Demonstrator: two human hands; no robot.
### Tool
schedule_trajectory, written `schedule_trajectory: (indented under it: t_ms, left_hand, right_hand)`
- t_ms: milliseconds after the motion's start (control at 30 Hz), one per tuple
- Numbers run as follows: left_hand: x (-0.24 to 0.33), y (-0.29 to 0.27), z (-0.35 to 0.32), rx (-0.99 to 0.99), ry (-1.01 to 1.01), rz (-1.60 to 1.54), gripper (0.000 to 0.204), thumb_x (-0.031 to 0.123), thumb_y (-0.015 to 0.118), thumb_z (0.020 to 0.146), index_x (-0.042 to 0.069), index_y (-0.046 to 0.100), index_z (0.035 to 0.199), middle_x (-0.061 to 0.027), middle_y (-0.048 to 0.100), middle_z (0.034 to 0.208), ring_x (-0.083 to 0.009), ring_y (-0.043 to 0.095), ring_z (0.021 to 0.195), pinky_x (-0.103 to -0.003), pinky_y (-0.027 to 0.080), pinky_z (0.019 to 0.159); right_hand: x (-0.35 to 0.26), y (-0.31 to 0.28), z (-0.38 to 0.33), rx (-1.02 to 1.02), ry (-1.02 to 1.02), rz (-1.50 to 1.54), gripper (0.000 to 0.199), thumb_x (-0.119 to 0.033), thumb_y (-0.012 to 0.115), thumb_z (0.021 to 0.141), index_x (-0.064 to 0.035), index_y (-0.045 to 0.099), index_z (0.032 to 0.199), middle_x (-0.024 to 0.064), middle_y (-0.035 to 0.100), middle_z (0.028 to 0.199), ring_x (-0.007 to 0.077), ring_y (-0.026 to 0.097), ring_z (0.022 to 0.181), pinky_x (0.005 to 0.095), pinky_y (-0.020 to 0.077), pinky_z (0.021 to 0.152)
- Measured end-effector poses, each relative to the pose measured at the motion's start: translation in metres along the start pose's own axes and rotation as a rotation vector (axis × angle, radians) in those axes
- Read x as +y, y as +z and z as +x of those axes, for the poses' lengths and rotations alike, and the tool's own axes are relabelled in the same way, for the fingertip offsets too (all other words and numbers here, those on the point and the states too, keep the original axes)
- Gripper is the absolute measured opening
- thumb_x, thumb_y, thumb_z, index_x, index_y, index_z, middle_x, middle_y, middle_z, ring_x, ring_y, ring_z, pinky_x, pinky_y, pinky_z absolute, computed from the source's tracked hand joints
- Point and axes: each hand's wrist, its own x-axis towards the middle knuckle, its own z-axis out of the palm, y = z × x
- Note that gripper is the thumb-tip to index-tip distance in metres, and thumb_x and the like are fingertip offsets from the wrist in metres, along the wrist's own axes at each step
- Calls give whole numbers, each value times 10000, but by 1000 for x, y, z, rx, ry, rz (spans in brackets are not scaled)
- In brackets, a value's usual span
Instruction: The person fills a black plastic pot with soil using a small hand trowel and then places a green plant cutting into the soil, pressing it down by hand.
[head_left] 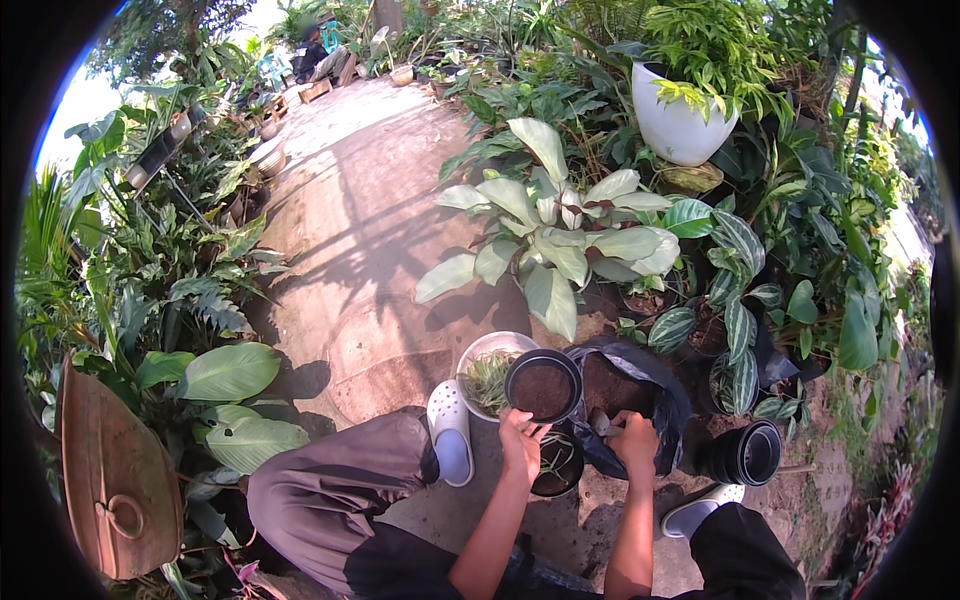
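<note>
Fingers (517, 428) of the left hand (522, 443) pinch the soil-filled black pot (543, 386) by its near rim; keep it level. Right hand (634, 440) fingers curl around something small beside the soil bag (640, 385); whether they grip it, I cannot tell.

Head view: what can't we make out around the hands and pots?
- Right hand: what its fingers grip at the black soil bag; too small, shadowed.
- Lower black pot: mostly hidden by the left hand and the soil-filled black pot it holds.
- White bowl: right side covered by that pot.
- Stack of black pots: count unreadable.
</note>
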Motion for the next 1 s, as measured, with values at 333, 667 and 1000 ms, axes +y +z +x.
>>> schedule_trajectory:
  t_ms: [333,667,1000]
  left_hand:
    - [1,-1,-2,-19,-13,1,396,147,618,770,141,447,1128,-77,522,1194,-274,529,1102,-513,416,1005]
    - [3,8,-7,59,-38,198,462,315,644,788,72,465,1137,-122,468,1131,-299,541,999,-482,492,899]
    - [-4,13,-10,10,-47,299,463,512,642,830,141,480,1055,-15,495,884,-161,553,805,-333,441,725]
  right_hand:
    - [8,8,1,73,25,59,356,-159,878,653,-146,719,971,163,719,985,363,679,996,465,535,854]
    - [8,27,7,2,-37,-4,382,-147,858,663,-145,693,1008,179,699,1029,380,669,1013,470,529,875]
    - [18,17,6,-25,-42,56,410,-193,859,680,-151,690,1050,183,689,1066,388,644,1063,476,516,901]
